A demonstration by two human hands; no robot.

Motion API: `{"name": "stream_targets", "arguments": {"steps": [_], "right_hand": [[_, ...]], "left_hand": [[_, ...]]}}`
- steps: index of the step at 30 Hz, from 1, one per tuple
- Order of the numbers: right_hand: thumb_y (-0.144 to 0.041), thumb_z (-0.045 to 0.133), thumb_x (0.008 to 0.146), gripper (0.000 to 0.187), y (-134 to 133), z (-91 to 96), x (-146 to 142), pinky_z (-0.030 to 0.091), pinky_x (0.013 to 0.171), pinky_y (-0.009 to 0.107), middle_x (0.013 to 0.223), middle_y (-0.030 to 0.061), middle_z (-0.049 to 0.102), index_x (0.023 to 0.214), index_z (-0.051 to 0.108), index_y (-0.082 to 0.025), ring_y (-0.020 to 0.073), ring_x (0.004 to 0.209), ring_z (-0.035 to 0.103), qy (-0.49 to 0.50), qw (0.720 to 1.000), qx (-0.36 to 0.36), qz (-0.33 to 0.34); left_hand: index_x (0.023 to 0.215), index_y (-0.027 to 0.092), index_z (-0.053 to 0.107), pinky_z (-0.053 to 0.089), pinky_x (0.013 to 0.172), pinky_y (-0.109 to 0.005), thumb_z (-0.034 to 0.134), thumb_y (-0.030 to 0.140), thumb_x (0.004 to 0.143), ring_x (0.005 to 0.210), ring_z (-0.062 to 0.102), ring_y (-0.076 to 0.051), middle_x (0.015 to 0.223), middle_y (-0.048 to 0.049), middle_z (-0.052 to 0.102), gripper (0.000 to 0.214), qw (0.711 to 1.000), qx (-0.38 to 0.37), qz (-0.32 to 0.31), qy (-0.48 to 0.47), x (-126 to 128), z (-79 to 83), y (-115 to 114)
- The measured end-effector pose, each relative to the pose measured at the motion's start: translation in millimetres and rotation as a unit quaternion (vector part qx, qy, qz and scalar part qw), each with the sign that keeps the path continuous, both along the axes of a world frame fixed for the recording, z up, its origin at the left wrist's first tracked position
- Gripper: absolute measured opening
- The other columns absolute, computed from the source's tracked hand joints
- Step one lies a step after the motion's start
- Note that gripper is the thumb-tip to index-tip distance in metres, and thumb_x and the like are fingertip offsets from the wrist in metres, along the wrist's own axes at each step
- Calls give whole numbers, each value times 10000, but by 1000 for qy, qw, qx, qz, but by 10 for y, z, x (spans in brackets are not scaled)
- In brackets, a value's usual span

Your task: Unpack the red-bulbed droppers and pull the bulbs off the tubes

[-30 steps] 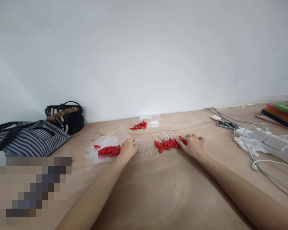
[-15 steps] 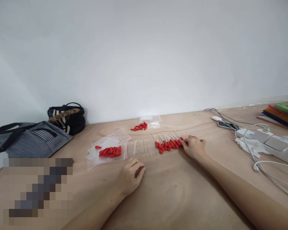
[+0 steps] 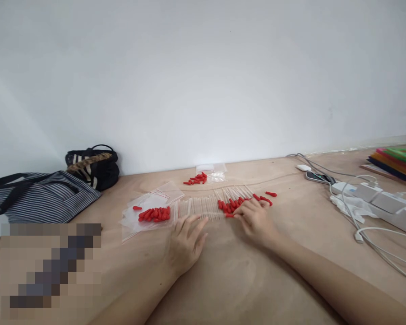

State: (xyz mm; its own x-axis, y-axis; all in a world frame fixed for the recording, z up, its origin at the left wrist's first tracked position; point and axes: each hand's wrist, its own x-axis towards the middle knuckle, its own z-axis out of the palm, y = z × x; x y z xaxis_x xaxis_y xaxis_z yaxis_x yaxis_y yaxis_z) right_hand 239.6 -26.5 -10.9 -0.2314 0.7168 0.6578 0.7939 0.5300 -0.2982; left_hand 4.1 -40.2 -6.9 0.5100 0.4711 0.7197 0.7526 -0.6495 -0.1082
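Observation:
My right hand (image 3: 256, 222) pinches a red rubber bulb (image 3: 229, 215) at the front of a row of glass droppers (image 3: 235, 193) with red bulbs. A thin clear tube seems to reach left from that bulb. My left hand (image 3: 185, 243) rests on the table with its fingers spread, just in front of a row of bare glass tubes (image 3: 198, 205); its fingertips are close to the tube ends. Left of these, a pile of red bulbs (image 3: 154, 214) lies on clear plastic bags (image 3: 131, 225). One loose bulb (image 3: 271, 194) lies right of the droppers.
Farther back are more red bulbs (image 3: 196, 179) and a small bag with clear tubes (image 3: 217, 176). On the left stand a striped bag (image 3: 50, 198) and a black bag (image 3: 103, 169). A power strip (image 3: 389, 201) with cables and coloured folders (image 3: 397, 161) are on the right.
My right hand has moved left and nearer from the right end of the droppers to a bulb at the front. My left fingers have spread and moved slightly forward.

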Motion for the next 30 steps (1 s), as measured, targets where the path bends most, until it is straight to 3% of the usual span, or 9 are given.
{"name": "stream_targets", "arguments": {"steps": [3, 8, 15, 20, 30], "right_hand": [[-200, 426, 838, 202, -108, -57, -212, 207, 717, 332, 704, 13, 584, 721, 591, -196, 146, 727, 442, -21, 998, 12, 64], [-200, 430, 840, 190, -137, -120, -287, 214, 722, 331, 696, 6, 566, 731, 585, -194, 142, 729, 435, -21, 996, 5, 88], [-357, 519, 818, 182, -130, -106, -286, 227, 777, 348, 829, 8, 617, 929, 623, -257, 144, 792, 490, -51, 994, 24, 98], [-285, 500, 837, 173, -138, -165, -318, 213, 804, 378, 558, -28, 576, 773, 658, -258, 124, 663, 471, -56, 991, 59, 111], [-274, 503, 832, 191, -193, -126, -264, 207, 804, 387, 489, -45, 548, 708, 648, -254, 115, 632, 447, -44, 986, 96, 132]], "left_hand": [[1047, 192, 578, 361, 842, -368, 476, 240, 839, 921, 532, -213, 958, -73, 628, 236, 999, -12, -41, 31, 51, 0, 9], [818, 192, 613, 372, 701, -304, 413, 185, 876, 656, 532, -138, 681, -7, 602, 208, 995, -67, -65, 23, 60, -71, 56], [774, 175, 569, 368, 694, -295, 321, 188, 906, 663, 524, -140, 697, -20, 583, 281, 994, -87, -60, 37, 103, -98, 65], [718, 180, 536, 311, 724, -340, 331, 189, 895, 636, 499, -157, 630, -8, 576, 271, 992, -90, -37, 82, 110, -63, 33], [683, 191, 541, 257, 716, -351, 373, 162, 858, 602, 468, -154, 581, 3, 580, 244, 992, -84, -28, 94, 92, -32, -24]]}}
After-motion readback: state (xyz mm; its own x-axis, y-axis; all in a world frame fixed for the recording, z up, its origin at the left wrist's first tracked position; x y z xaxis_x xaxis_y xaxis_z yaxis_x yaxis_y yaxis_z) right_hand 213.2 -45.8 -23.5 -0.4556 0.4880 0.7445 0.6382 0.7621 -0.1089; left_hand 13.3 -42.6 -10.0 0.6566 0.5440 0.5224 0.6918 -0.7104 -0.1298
